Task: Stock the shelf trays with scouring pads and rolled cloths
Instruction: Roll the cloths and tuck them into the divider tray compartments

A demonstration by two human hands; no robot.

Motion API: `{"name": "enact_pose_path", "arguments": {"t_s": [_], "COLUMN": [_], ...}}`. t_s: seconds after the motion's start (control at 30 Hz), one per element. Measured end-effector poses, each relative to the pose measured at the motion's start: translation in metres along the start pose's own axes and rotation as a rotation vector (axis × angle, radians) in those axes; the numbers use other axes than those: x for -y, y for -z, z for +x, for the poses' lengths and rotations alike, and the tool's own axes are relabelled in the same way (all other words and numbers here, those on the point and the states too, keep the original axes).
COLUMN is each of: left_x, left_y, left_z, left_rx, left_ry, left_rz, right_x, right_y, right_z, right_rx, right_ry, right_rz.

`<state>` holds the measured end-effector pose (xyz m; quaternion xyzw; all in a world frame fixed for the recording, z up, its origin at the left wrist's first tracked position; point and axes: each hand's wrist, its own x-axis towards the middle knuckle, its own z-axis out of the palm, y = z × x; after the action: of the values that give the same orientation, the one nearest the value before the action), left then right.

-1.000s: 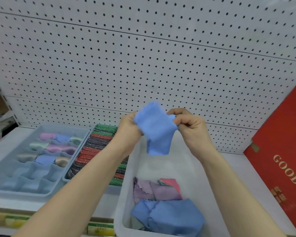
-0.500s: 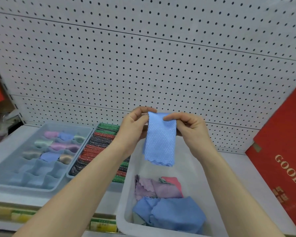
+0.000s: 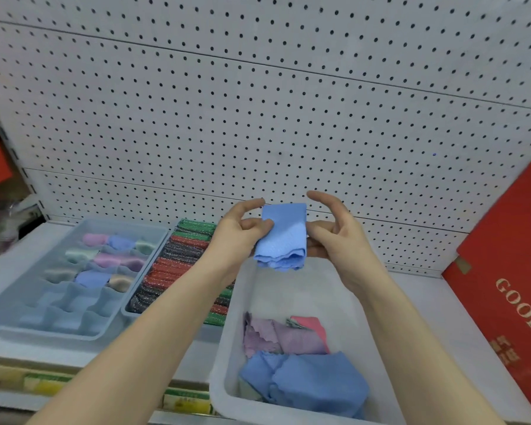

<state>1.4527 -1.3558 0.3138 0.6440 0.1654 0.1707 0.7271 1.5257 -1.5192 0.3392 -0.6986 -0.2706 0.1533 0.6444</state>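
— So, where is the blue cloth (image 3: 284, 237) just now?
— Up in the air between the two hands, in front of the pegboard (image 3: 258, 118) and above the far end of the white bin (image 3: 227, 348). It hangs folded, with its scalloped edges stacked at the bottom.
— What is the left hand (image 3: 242, 231) doing?
— It pinches the cloth's left edge. The thumb presses on the front face and the forefinger arches up by the top left corner. The other fingers are behind the cloth, out of sight.
— And the right hand (image 3: 337, 237)?
— Its thumb lies against the right edge and its lower fingers curl in behind the cloth. The forefinger is lifted clear and touches nothing.
— Do the hands meet?
— No, the cloth's width keeps them apart.
— What lies in the bin?
— Loose cloths at the near end: a blue pile (image 3: 313, 381), purple ones (image 3: 276, 335) behind it, and a pink one (image 3: 311, 325).
— And the trays?
— Both are on the shelf left of the bin, under the left forearm's side. The scouring pads (image 3: 181, 265) stand in red, green and dark rows in one tray. Just beside it is the divided tray (image 3: 28, 302), with rolled cloths (image 3: 105, 259) in its far compartments.
— Anything on the right?
— A red box (image 3: 509, 286) lettered GOOD, standing tilted at the shelf's right end.
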Motion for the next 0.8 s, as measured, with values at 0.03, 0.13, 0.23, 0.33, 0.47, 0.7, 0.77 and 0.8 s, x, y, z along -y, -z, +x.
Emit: {"name": "enact_pose_path", "arguments": {"t_s": [0.03,0.13,0.23,0.33,0.47,0.7,0.77,0.8], "left_x": [0.001,0.001,0.002,0.003,0.008,0.001,0.002,0.003], "left_y": [0.001,0.002,0.003,0.002,0.002,-0.002,-0.002,-0.002], "left_z": [0.0,0.001,0.003,0.003,0.001,-0.005,-0.002,-0.001], "left_rx": [0.006,0.006,0.029,0.072,0.137,0.226,0.185,0.16], "left_ry": [0.007,0.034,0.081,0.151,0.144,0.064,0.06,0.054], "left_rz": [-0.004,-0.044,-0.123,-0.185,0.116,-0.103,-0.151,-0.15], "right_x": [0.0,-0.006,-0.015,-0.016,-0.012,-0.007,-0.008,-0.007], "right_y": [0.001,0.009,0.01,0.006,0.005,0.006,0.006,0.005], "right_z": [0.0,0.001,0.003,0.006,0.013,0.012,0.012,0.011], "right_rx": [0.007,0.079,0.181,0.05,-0.093,0.058,0.072,0.08], "right_ry": [0.013,0.237,0.418,0.521,0.282,-0.133,-0.147,-0.145], "right_rz": [-0.025,-0.464,-0.768,-0.696,-0.517,-0.035,-0.004,0.004]}}
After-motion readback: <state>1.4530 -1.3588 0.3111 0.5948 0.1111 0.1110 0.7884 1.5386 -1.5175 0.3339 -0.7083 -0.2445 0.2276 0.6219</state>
